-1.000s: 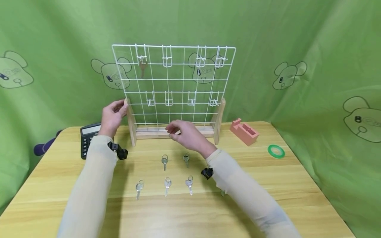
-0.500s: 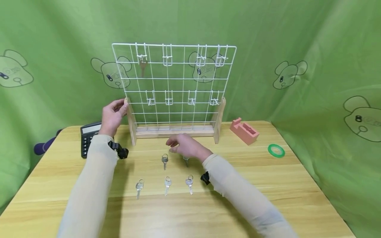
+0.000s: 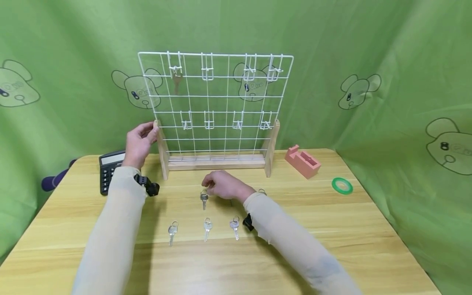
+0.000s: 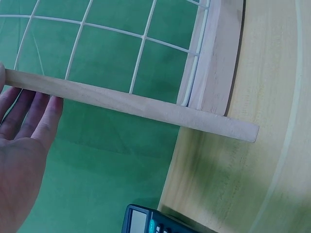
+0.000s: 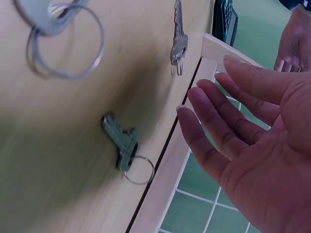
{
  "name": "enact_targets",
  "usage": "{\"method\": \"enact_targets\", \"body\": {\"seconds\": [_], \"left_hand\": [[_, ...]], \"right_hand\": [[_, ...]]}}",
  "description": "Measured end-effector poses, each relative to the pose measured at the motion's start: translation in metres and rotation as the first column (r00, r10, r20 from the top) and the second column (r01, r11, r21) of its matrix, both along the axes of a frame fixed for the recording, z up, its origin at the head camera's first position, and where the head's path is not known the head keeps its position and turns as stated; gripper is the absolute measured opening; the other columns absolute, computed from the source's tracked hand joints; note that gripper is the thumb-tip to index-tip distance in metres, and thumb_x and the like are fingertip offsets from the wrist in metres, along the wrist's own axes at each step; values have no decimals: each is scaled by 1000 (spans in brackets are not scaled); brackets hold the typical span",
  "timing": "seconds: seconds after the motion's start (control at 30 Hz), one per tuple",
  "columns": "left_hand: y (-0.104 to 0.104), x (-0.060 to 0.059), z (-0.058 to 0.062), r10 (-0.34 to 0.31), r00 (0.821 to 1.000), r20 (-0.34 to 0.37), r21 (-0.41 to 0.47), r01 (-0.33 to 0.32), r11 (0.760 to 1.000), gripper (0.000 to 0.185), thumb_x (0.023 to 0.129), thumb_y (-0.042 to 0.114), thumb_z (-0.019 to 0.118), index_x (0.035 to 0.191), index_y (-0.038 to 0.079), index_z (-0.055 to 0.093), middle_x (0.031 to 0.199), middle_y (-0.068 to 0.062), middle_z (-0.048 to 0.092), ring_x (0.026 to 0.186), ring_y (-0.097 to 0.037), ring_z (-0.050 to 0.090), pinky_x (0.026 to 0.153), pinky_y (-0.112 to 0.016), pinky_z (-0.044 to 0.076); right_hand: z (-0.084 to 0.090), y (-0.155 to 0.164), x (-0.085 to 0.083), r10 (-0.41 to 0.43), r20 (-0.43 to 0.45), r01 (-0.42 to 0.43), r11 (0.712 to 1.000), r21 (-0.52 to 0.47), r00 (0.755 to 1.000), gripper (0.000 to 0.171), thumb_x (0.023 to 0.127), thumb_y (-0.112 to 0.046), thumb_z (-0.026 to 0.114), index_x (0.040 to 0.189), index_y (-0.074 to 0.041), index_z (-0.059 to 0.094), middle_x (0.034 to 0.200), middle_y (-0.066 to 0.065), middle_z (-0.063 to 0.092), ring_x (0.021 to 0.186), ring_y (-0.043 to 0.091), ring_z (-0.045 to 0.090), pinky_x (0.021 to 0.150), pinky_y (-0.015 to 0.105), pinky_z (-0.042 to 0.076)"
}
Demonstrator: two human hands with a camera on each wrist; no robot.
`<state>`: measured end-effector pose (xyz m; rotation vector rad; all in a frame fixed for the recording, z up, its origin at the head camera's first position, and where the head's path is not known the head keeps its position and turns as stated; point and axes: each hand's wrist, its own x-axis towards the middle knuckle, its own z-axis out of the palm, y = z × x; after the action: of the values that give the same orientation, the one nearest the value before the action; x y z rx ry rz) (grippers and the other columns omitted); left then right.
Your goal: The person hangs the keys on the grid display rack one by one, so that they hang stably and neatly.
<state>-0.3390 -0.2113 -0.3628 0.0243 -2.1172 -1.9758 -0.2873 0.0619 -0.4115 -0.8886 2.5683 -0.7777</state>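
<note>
From above, the right hand (image 3: 225, 185), fingers (image 5: 206, 138) parted, mostly hides a key (image 5: 127, 144); left hand (image 3: 138, 144) grips a post (image 3: 161, 152).

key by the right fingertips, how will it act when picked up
The key looks like flat metal, so it should stay stiff. Its thin ring appears loose, so it may swing as the key lifts. Flat on the smooth-looking table, the key could slide but probably not roll.

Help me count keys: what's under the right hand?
A key on the table. From the head view, the right hand covers all but its tip; the right wrist view shows the rest.
</note>
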Motion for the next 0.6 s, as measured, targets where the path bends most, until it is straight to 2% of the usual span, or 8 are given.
{"method": "enact_targets", "body": {"seconds": [0.33,0.43,0.6], "left_hand": [[-1,-2,2,2,1000,-5,-7,-2,1000,45,98,17,61,139,0,51,136,-18,53,120,-25,54,97,-25,51],[-1,-2,1,-1,1000,2,-5,1,1000,46,98,18,61,139,0,51,136,-18,53,120,-25,54,98,-25,51],[-1,-1,0,0,1000,10,-11,0,1000,46,98,19,61,139,0,50,137,-18,53,120,-25,53,98,-26,51]], "right_hand": [[-9,-13,-6,-20,-68,26,996,88,997,26,91,-6,70,116,-2,67,103,4,67,94,15,60,88,23,52],[-12,-13,-9,-35,-63,42,993,111,997,23,91,-8,70,114,-3,68,96,0,65,87,13,58,83,22,53],[-17,-13,-12,-43,-63,51,989,136,997,9,93,-9,68,101,-7,69,86,-2,62,77,14,55,73,23,52]]}}
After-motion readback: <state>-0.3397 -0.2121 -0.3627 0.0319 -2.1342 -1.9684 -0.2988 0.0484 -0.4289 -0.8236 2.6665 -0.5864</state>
